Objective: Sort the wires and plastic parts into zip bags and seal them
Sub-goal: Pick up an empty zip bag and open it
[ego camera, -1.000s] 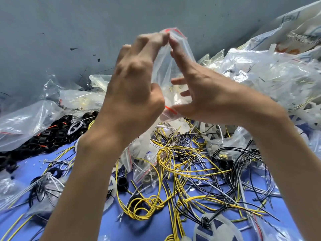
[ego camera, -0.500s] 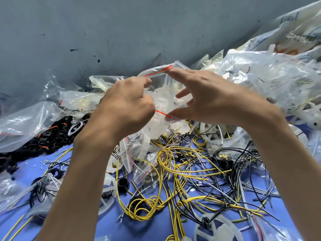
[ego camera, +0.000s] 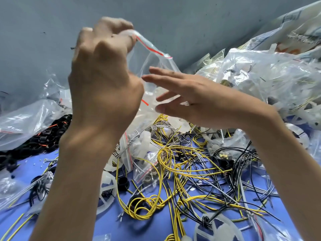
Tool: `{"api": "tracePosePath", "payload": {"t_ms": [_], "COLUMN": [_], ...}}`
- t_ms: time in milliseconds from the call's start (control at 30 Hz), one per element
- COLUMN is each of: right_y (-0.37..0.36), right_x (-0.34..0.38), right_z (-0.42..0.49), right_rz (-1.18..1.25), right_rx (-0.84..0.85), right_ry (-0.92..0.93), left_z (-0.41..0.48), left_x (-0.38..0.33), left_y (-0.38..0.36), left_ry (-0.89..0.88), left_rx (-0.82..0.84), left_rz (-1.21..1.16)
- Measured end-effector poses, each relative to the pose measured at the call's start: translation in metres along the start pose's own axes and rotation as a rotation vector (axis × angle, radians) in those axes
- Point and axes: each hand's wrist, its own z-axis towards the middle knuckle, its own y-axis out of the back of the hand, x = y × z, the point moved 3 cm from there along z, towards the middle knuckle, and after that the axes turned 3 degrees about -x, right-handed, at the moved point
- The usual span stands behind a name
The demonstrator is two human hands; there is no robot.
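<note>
the left hand (ego camera: 104, 84) was up high, fingers pinching the red top of a clear zip bag (ego camera: 152, 66). the right hand (ego camera: 191, 100) had straight, spread fingers beside the bag, holding nothing. the bag hung over yellow and black wires (ego camera: 166, 153) on the blue table (ego camera: 107, 223).

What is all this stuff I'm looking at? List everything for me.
held zip bag: one, clear with red seal strip, raised mid-frame
yellow wires: many, yellow, tangled at table centre
black wires: many, black, right of the yellow ones
black rings: a pile, black, left
white plastic parts: several, translucent white, among the wires
small zip bags: a few, clear, lying centre
filled bags: a heap, clear, back right
table: one, blue, under everything
wall: one, grey, behind
left hand: one, pinches the held zip bag's top
right hand: one, fingers straight, by the bag
</note>
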Motion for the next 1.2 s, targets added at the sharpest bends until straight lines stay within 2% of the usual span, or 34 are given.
{"api": "tracePosePath", "payload": {"t_ms": [133,267,367,633,933,1200], "right_y": [0.002,0.010,0.014,0.015,0.014,0.019], "right_x": [-0.001,-0.003,-0.006,-0.016,-0.020,-0.010], "right_z": [-0.002,-0.003,-0.005,-0.007,-0.008,-0.005], "right_rz": [-0.154,-0.226,-0.225,-0.246,-0.253,-0.267], "right_rx": [0.014,-0.145,-0.203,-0.138,-0.041,-0.178], "right_ry": [-0.034,-0.101,-0.107,-0.226,-0.249,-0.117], "left_z": [-0.001,0.000,-0.001,-0.006,-0.007,-0.005], "left_x": [0.009,0.011,0.011,0.010,0.010,0.016], "left_y": [-0.012,-0.015,-0.018,-0.025,-0.027,-0.028], "left_ry": [0.104,0.161,0.171,0.120,0.078,0.077], "left_rx": [0.229,0.247,0.297,0.378,0.435,0.429], "left_rz": [-0.006,-0.023,-0.052,-0.102,-0.113,-0.121]}}
